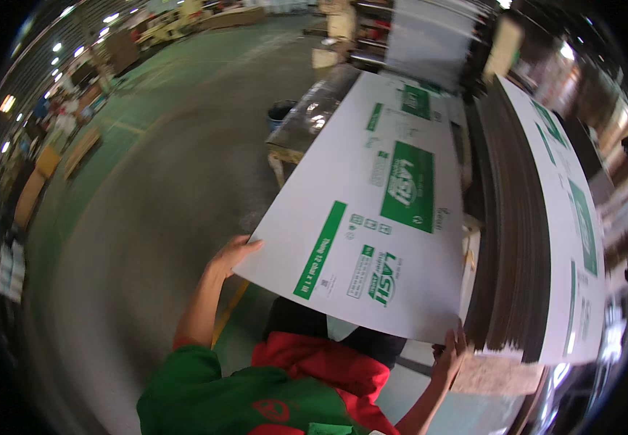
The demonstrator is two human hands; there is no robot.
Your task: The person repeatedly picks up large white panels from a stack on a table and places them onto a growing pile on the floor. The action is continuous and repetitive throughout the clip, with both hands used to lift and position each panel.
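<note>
A large white cardboard sheet (299, 217) with green printed panels stretches from my body toward the machine. At its near left corner, my left hand (230, 255) grips the edge, thumb on top and fingers underneath. My right hand (453, 354) is at the near right corner, its fingers closed about the edge and partly hidden by the board. The sheet's far part lies over a metal-topped table (339, 85). Just to the right stands a tall stack of cardboard sheets (510, 239), with a printed white sheet (568, 196) on top.
The stack rests on a wooden pallet (495, 375). A dark bucket (280, 112) stands on the floor left of the table. Machinery with rollers (372, 32) rises at the far end. Green and grey floor (162, 196) spreads to the left, with a long board (82, 152) farther off.
</note>
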